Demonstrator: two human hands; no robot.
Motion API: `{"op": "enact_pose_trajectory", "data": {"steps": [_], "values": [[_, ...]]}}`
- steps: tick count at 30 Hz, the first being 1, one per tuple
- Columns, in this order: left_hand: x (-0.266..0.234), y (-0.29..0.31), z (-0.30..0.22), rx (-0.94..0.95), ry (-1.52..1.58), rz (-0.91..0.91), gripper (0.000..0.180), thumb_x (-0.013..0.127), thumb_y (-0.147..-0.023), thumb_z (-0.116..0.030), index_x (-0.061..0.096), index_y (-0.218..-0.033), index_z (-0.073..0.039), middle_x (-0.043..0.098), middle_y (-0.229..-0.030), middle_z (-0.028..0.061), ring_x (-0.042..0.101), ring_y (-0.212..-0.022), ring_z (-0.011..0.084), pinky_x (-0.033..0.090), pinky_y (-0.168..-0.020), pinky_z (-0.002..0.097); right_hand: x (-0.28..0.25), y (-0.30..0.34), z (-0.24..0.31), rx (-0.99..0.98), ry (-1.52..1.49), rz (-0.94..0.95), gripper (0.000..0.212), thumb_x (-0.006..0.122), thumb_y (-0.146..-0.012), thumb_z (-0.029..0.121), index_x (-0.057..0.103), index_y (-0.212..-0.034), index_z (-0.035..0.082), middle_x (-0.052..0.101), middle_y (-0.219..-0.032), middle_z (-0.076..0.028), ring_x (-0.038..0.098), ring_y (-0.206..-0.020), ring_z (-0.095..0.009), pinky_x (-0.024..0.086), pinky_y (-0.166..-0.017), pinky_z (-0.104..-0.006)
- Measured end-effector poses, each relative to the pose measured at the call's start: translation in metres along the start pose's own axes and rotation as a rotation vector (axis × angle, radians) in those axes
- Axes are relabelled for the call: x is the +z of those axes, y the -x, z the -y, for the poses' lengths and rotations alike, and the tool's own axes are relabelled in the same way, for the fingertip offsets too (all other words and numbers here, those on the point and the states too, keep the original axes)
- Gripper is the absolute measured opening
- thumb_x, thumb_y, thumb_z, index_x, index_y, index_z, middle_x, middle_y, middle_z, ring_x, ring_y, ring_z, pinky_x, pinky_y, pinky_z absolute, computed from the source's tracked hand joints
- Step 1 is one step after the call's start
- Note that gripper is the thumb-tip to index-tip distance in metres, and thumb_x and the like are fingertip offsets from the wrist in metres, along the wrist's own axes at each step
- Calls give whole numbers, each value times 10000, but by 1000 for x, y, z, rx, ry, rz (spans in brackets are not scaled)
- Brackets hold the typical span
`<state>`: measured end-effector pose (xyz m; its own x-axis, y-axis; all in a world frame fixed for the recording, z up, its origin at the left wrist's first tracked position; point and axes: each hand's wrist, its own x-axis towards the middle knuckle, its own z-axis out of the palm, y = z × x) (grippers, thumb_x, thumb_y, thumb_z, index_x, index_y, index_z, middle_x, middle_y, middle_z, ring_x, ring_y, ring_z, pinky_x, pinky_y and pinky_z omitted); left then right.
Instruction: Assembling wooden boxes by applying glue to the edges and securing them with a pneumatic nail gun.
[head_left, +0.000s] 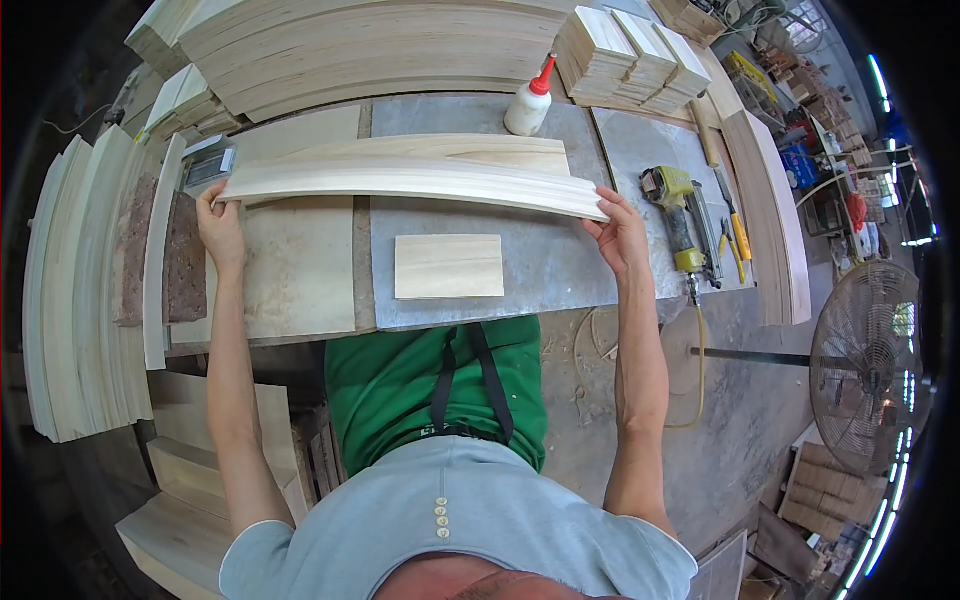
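Note:
A long pale wooden board (400, 182) spans the space between my two hands, raised over the workbench. My left hand (221, 235) is closed on its left end, and my right hand (622, 232) grips its right end with fingers and thumb. Just behind it, another board (500, 150) shows partly, its near side hidden by the held one. Closer to me, a short rectangular wood piece (448, 267) lies flat on the metal bench top (560, 265). To the right of my right hand rests a green-yellow nail gun (683, 215) with a hose.
A white glue bottle (527, 108) with a red cap stands at the back. Pliers (732, 250) and a yellow-handled tool (739, 232) lie right. Board stacks (380, 50) line the back; more boards (80, 300) stand left beside a brick (184, 258). A fan (870, 365) stands far right.

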<state>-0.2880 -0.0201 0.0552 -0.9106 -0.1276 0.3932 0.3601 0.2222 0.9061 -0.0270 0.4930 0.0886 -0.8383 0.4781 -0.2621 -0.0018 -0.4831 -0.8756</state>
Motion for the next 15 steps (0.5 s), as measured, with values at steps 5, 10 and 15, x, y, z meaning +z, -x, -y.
{"op": "enact_pose_trajectory", "data": {"steps": [5, 10, 15], "values": [[37, 55, -42, -8, -499, -57, 408, 711, -787, -104, 520, -1131, 6, 546, -1205, 150, 514, -1151, 267, 399, -991, 369, 9, -9, -15, -78, 24, -59, 406, 505, -870, -21, 427, -1264, -82, 581, -1107, -208, 649, -878, -270, 616, -670, -365], [107, 161, -100, 492, -348, 925, 603, 814, -643, -211, 497, -1121, -24, 439, -1318, 201, 409, -1243, 371, 303, -1070, 455, 10, -16, -26, -84, 64, -63, 561, 510, -868, -11, 294, -1384, -52, 581, -1108, -211, 650, -868, -254, 609, -644, -345], [142, 163, -123, 572, -484, 1132, 674, 835, -604, -259, 480, -1129, -28, 408, -1324, 213, 380, -1256, 382, 260, -1084, 499, 11, -14, -41, -116, 230, -154, 517, 511, -871, 43, 363, -1348, -91, 611, -1071, -195, 656, -790, -212, 582, -643, -289]]}}
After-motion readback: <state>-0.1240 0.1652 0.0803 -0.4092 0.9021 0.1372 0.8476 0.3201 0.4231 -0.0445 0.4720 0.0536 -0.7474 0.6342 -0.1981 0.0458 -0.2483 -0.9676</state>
